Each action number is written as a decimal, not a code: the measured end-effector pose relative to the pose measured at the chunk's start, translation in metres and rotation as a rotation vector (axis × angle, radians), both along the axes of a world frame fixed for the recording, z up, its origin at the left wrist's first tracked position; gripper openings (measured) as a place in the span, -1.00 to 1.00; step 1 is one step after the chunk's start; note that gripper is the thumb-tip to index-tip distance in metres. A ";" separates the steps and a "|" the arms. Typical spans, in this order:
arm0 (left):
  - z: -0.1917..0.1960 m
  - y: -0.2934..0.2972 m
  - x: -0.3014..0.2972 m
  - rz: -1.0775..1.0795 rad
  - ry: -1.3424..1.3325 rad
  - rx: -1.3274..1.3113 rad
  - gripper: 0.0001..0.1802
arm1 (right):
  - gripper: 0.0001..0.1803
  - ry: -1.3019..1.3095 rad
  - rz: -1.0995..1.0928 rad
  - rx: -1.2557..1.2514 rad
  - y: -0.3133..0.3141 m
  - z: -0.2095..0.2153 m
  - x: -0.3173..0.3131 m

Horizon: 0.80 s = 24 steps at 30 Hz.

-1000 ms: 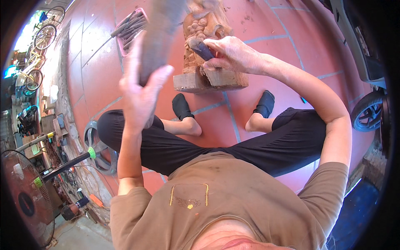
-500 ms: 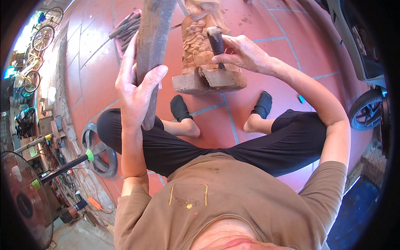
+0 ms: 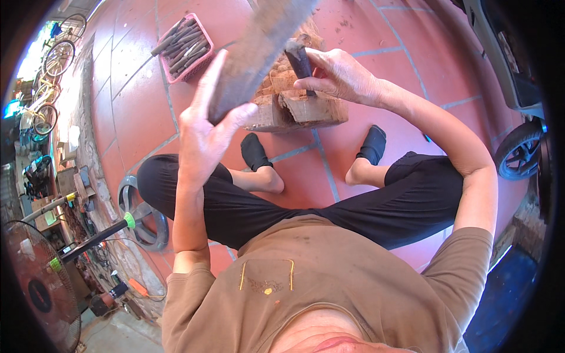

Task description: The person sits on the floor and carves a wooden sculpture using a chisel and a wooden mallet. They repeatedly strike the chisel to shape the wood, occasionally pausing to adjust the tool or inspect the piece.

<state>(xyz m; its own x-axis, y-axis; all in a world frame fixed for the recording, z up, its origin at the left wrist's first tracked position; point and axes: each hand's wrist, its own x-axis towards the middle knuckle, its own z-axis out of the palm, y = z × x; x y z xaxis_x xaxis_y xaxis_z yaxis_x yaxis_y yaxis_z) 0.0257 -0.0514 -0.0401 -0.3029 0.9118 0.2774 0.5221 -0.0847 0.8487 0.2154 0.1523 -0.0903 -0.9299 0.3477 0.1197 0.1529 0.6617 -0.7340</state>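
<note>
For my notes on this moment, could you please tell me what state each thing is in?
Mallet: tilted, gripped in left hand
Chisel: slightly tilted, held in right hand
Carving: partly hidden behind mallet
Basket: open, filled with tools
Fan: cannot tell whether running

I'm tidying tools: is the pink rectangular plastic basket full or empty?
Mostly full: many slender dark rods lie heaped in the pink rectangular plastic basket, some overhanging its rim.
</note>
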 end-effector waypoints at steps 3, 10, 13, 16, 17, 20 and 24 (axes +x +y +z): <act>0.014 0.000 0.006 0.089 -0.170 0.061 -0.17 | -0.62 0.010 0.031 0.032 -0.001 -0.002 0.002; 0.005 0.002 0.007 -0.037 0.139 -0.166 -0.16 | -0.61 0.017 -0.025 -0.017 -0.001 -0.004 0.003; 0.000 0.002 0.003 -0.047 0.068 -0.136 -0.16 | -0.61 0.025 -0.055 -0.101 0.002 -0.007 0.010; 0.002 0.003 0.002 -0.029 0.012 -0.100 -0.16 | -0.61 0.084 -0.046 -0.137 0.007 -0.021 0.017; 0.003 0.004 0.002 -0.026 -0.058 -0.063 -0.16 | -0.61 0.110 -0.043 -0.144 0.008 -0.024 0.019; 0.016 0.003 0.006 -0.007 -0.242 -0.011 -0.16 | -0.61 0.092 -0.080 -0.155 0.008 -0.027 0.024; 0.026 0.003 0.013 0.008 -0.227 0.058 -0.15 | -0.61 0.108 -0.067 -0.132 0.003 -0.021 0.025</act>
